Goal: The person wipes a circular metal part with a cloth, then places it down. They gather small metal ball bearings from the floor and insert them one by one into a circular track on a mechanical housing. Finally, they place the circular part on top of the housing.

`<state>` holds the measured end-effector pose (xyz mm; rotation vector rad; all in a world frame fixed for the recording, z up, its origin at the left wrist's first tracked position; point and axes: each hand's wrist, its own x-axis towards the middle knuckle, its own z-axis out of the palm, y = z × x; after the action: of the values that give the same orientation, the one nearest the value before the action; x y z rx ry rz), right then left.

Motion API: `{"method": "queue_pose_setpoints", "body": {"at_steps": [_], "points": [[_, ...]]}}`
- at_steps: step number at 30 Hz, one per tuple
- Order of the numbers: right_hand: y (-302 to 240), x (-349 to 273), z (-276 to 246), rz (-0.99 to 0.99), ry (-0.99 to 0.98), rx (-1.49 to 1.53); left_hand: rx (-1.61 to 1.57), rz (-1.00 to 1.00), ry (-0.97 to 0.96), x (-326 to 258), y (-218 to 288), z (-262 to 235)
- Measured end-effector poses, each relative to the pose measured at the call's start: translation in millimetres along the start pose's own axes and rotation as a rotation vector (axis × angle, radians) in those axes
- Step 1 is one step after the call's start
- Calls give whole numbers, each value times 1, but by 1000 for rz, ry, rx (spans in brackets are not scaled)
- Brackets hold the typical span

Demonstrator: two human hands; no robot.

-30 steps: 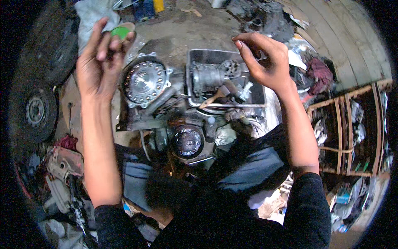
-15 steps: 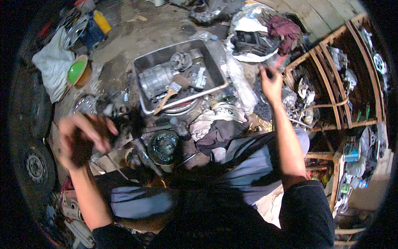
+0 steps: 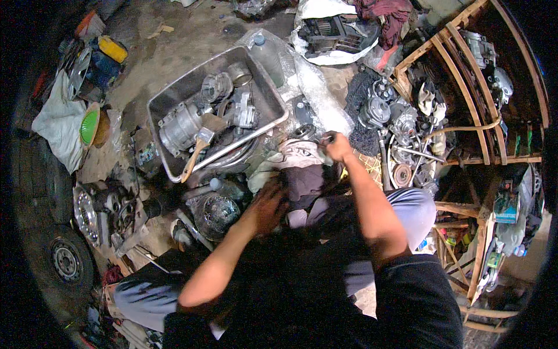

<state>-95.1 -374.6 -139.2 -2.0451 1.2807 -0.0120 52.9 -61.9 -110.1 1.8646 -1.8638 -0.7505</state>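
- The left hand (image 3: 268,205) is blurred, fingers curled down onto a dark rag (image 3: 303,185) bunched over the person's lap; it seems to be gripping the cloth, though the blur hides how tightly.
- The right hand (image 3: 336,146) is closed around a small metal part (image 3: 325,138) at the far edge of a pale crumpled cloth (image 3: 293,156), which touches the dark rag.
- Just left of the left hand a round, dark engine cover (image 3: 216,214) lies on the floor.
- Further left on the floor lies a toothed metal disc (image 3: 85,214) with other greasy parts, and a tyre on its wheel (image 3: 65,260) sits near the lower-left corner.
- Beyond the cloths stands a rectangular metal tray (image 3: 165,100) holding a grey cylindrical motor housing (image 3: 181,125), smaller castings and a wooden-handled brush (image 3: 196,152) leaning over its near rim.
- A clear plastic bottle (image 3: 268,57) lies at the tray's far-right corner.
- To the right of the right hand, a heap of grey engine parts (image 3: 388,113) rests against a wooden rack (image 3: 465,96).
- At the far left are a green bowl (image 3: 88,128) and a yellow container (image 3: 112,49).
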Motion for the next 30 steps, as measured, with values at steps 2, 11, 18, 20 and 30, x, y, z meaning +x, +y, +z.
{"method": "queue_pose_setpoints", "body": {"at_steps": [2, 11, 18, 20, 30], "points": [[-3, -5, 10, -16, -10, 39, 29, -93, 96, 34, -2, 20], [44, 35, 57, 133, 29, 489, 155, -385, 118, 56, 0, 114], [24, 44, 70, 267, 98, 305, -9, -374, 122, 44, -15, 125], [22, 46, 72, 244, 138, 249, 56, -333, 203, 47, -20, 135], [53, 53, 79, 197, 16, 524, -38, -370, 118, 52, -2, 113]]}}
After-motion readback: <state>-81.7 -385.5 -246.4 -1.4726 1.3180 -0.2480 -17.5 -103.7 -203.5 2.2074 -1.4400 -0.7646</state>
